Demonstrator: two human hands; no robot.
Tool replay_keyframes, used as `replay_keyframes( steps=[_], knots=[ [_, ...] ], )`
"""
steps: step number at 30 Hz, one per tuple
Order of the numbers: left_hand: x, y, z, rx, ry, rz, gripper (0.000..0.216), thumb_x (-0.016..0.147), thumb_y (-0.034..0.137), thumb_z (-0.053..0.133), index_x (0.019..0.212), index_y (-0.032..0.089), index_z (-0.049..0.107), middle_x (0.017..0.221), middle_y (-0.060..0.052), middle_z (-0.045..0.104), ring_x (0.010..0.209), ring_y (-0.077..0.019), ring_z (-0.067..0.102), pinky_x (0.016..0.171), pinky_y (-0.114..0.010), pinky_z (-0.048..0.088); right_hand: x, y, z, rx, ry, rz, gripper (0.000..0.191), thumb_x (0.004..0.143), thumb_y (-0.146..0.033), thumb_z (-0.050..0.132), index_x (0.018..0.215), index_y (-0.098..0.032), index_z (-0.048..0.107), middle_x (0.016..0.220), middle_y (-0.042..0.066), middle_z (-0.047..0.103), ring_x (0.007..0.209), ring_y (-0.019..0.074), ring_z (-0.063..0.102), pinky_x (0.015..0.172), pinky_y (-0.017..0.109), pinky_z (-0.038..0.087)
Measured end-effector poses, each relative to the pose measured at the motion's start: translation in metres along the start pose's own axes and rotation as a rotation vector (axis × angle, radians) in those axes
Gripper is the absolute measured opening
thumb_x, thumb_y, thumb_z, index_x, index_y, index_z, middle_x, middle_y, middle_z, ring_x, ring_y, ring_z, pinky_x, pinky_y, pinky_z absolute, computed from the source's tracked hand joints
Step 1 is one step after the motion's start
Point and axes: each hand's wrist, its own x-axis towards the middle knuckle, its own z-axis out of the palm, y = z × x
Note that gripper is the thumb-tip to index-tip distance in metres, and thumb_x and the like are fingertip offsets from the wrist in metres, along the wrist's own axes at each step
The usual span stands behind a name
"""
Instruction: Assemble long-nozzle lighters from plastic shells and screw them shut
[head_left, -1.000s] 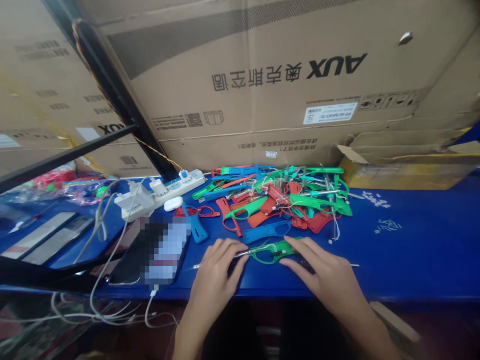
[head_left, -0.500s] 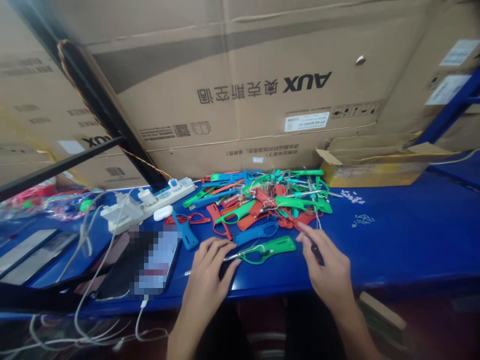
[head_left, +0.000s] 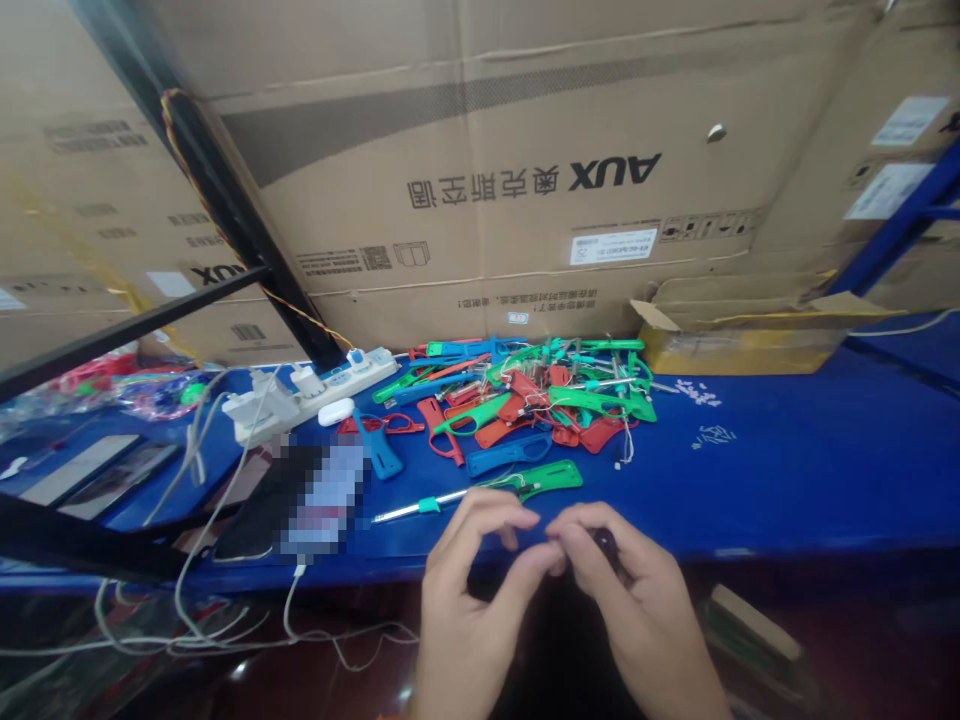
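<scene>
My left hand [head_left: 469, 600] and my right hand [head_left: 637, 600] are raised together over the front edge of the blue table [head_left: 787, 480]. Their fingertips meet in a pinch. A small dark object [head_left: 604, 545] shows between my right fingers. What my left fingers pinch is too small to make out. Just beyond my hands a green plastic handle [head_left: 544, 477] lies flat on the table, with a thin metal rod [head_left: 409, 510] sticking out to the left. Neither hand touches it.
A pile of green, red, orange and blue plastic handles [head_left: 540, 400] lies behind. At the left are a white power strip [head_left: 307, 395], an earbud case [head_left: 335, 411], a phone [head_left: 307, 500], cables and a black metal frame [head_left: 135, 320]. Cardboard boxes [head_left: 525, 180] form the back wall; a torn box [head_left: 750, 330] is at right.
Both hands left the green handle and drew back toward me, meeting in a pinch above the table's front edge. The handle stayed on the table.
</scene>
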Motion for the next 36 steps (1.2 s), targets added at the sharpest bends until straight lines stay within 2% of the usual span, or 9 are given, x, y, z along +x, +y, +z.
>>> replay_keyframes(
  steps=[4, 9, 13, 18, 22, 26, 31, 36],
  knots=[
    [0.012, 0.014, 0.014, -0.059, -0.040, -0.044, 0.010, 0.085, 0.025, 0.078, 0.088, 0.024, 0.069, 0.088, -0.001, 0.062, 0.078, -0.0158, 0.059, 0.075, -0.027, 0.052, -0.001, 0.008, 0.001, 0.331, -0.034, 0.237, 0.037, 0.100, -0.052, 0.056, 0.081, -0.020, 0.058, 0.064, -0.005, 0.045, 0.051, 0.0069, 0.032, 0.046, 0.020, 0.029],
    [0.017, 0.012, 0.020, -0.132, -0.104, -0.106, 0.009, 0.085, 0.021, 0.077, 0.080, 0.023, 0.070, 0.085, -0.001, 0.061, 0.076, -0.0155, 0.058, 0.072, -0.025, 0.052, -0.003, 0.025, -0.002, 0.476, -0.028, 0.347, 0.037, 0.097, -0.054, 0.061, 0.086, -0.019, 0.057, 0.065, -0.007, 0.040, 0.052, 0.0057, 0.022, 0.047, 0.021, 0.022],
    [0.012, 0.011, 0.018, -0.174, -0.130, -0.175, 0.010, 0.085, 0.020, 0.075, 0.077, 0.023, 0.070, 0.084, -0.001, 0.063, 0.076, -0.0155, 0.060, 0.070, -0.024, 0.052, -0.002, 0.025, -0.001, 0.435, -0.015, 0.364, 0.039, 0.095, -0.056, 0.062, 0.083, -0.019, 0.057, 0.064, -0.007, 0.039, 0.054, 0.0063, 0.024, 0.048, 0.020, 0.024],
    [0.005, 0.008, 0.013, -0.143, -0.134, -0.243, 0.009, 0.087, 0.024, 0.074, 0.079, 0.023, 0.071, 0.084, -0.002, 0.064, 0.077, -0.0167, 0.061, 0.072, -0.026, 0.053, -0.001, 0.020, 0.001, 0.254, -0.010, 0.314, 0.042, 0.095, -0.057, 0.061, 0.079, -0.020, 0.056, 0.063, -0.006, 0.041, 0.054, 0.0077, 0.032, 0.050, 0.020, 0.030],
    [0.003, 0.004, 0.010, -0.140, -0.116, -0.246, 0.012, 0.087, 0.030, 0.076, 0.078, 0.022, 0.073, 0.081, -0.003, 0.066, 0.075, -0.0179, 0.062, 0.072, -0.028, 0.054, 0.001, 0.019, 0.001, 0.130, -0.019, 0.244, 0.039, 0.097, -0.054, 0.059, 0.078, -0.020, 0.058, 0.064, -0.004, 0.047, 0.055, 0.0089, 0.039, 0.051, 0.021, 0.034],
    [0.002, 0.001, 0.004, -0.148, -0.103, -0.236, 0.010, 0.085, 0.028, 0.078, 0.077, 0.023, 0.074, 0.081, -0.002, 0.066, 0.074, -0.0173, 0.062, 0.073, -0.028, 0.053, 0.002, 0.019, 0.000, 0.066, -0.065, 0.194, 0.037, 0.098, -0.049, 0.059, 0.075, -0.020, 0.059, 0.066, -0.003, 0.053, 0.058, 0.0098, 0.046, 0.055, 0.021, 0.038],
    [0.004, -0.001, -0.008, -0.151, -0.218, -0.265, 0.011, 0.085, 0.023, 0.077, 0.076, 0.023, 0.071, 0.081, 0.000, 0.064, 0.077, -0.0161, 0.061, 0.074, -0.026, 0.050, 0.003, 0.019, -0.005, 0.067, -0.181, 0.219, 0.033, 0.098, -0.045, 0.061, 0.075, -0.021, 0.061, 0.069, -0.003, 0.058, 0.067, 0.0113, 0.054, 0.064, 0.022, 0.043],
    [0.004, 0.001, -0.015, -0.249, -0.310, -0.289, 0.016, 0.089, 0.028, 0.074, 0.076, 0.022, 0.067, 0.086, -0.002, 0.064, 0.082, -0.0173, 0.062, 0.079, -0.027, 0.048, 0.004, 0.023, -0.006, 0.228, -0.248, 0.351, 0.023, 0.092, -0.044, 0.070, 0.089, -0.022, 0.064, 0.070, -0.005, 0.059, 0.064, 0.0098, 0.051, 0.063, 0.022, 0.040]
  ],
)
